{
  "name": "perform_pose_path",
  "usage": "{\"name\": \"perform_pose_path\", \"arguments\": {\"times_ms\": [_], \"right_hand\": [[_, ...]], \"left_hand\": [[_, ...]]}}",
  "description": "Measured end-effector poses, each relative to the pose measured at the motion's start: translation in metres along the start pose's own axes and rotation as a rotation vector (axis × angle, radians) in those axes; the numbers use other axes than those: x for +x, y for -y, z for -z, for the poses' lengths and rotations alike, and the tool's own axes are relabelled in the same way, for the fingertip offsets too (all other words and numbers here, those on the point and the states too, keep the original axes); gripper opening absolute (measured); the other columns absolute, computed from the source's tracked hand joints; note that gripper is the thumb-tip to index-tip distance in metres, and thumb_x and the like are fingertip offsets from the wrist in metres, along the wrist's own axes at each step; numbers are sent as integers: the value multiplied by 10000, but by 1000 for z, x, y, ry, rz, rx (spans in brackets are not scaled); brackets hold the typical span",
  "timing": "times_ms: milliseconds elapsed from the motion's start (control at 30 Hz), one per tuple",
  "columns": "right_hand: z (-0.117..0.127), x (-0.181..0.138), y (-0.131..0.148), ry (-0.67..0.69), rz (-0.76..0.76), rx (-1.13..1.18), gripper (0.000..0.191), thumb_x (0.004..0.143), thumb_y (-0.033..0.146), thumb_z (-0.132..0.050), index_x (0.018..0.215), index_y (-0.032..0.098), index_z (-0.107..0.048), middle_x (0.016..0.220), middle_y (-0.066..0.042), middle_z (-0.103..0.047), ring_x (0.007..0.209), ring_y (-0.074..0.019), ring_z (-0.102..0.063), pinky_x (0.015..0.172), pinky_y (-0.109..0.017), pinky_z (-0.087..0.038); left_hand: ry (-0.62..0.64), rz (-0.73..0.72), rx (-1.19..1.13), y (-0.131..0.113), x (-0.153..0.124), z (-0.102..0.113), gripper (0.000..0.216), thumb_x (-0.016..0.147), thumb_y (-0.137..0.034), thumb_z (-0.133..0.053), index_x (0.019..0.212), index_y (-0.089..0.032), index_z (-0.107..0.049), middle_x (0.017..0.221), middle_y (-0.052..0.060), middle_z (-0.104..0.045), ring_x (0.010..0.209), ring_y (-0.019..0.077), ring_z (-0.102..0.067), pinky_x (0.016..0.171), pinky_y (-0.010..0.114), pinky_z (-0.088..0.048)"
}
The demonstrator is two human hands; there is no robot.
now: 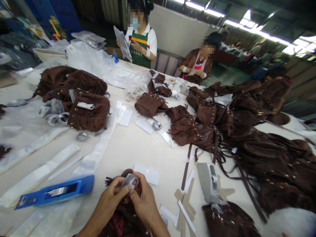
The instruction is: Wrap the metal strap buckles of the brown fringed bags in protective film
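Observation:
Near the bottom middle, my left hand (110, 197) and my right hand (145, 197) are both closed on a small coil wrapped in clear plastic (130, 180). Fingers and thumbs pinch it from either side. Whether it is a rolled strap, I cannot tell for sure. Directly beneath lies a dark brown bag (126, 210), partly hidden by my hands, with a dark tassel (109, 181) showing at its left. A white card in a clear sleeve (148, 174) rests just beyond my right hand.
Left of my hands lies a blue tape dispenser (58, 192); a grey one (208, 182) stands to the right by loose card strips (184, 210). Brown fringed bags (89, 110) are piled left and right (266, 148). Two people (142, 42) work across the table.

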State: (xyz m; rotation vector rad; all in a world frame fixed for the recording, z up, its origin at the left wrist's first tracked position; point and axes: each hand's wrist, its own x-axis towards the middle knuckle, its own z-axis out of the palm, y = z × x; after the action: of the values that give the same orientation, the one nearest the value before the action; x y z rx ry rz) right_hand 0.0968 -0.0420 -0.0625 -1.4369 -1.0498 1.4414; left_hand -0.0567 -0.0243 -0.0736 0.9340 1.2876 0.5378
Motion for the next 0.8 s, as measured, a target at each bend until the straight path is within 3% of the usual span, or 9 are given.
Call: {"name": "perform_pose_path", "arguments": {"times_ms": [100,300,567,800], "right_hand": [[11,6,2,151,-27,225,419,801,343,-668,1191,243,-552,1094,-39,-674,985,-209,-633,876,-356,-496],[14,18,-6,149,-2,283,342,763,348,-717,1061,234,-593,942,-2,-682,832,-165,-629,761,-288,-485],[13,13,2,51,111,-69,303,831,249,-642,1130,273,-604,919,26,-680,762,-150,-600,731,-273,-476],[13,8,-2,29,305,-249,286,877,206,-596,1143,306,-628,1043,3,-687,924,-174,-620,834,-296,-487]], "left_hand": [[-24,-32,46,-7,-4,2,363,858,-512,-548,1099,-242,-568,696,-33,-707,704,223,-677,671,290,-511],[-28,-100,-7,-9,-5,3,285,862,-443,-572,1047,-229,-601,1000,11,-713,979,246,-644,854,322,-506],[-95,-54,-44,-7,3,1,294,816,-479,-632,942,-216,-599,864,-11,-702,847,211,-640,732,268,-495],[-94,-5,-134,-6,2,1,344,833,-493,-608,1047,-228,-655,778,-32,-689,763,195,-622,660,251,-493]]}}
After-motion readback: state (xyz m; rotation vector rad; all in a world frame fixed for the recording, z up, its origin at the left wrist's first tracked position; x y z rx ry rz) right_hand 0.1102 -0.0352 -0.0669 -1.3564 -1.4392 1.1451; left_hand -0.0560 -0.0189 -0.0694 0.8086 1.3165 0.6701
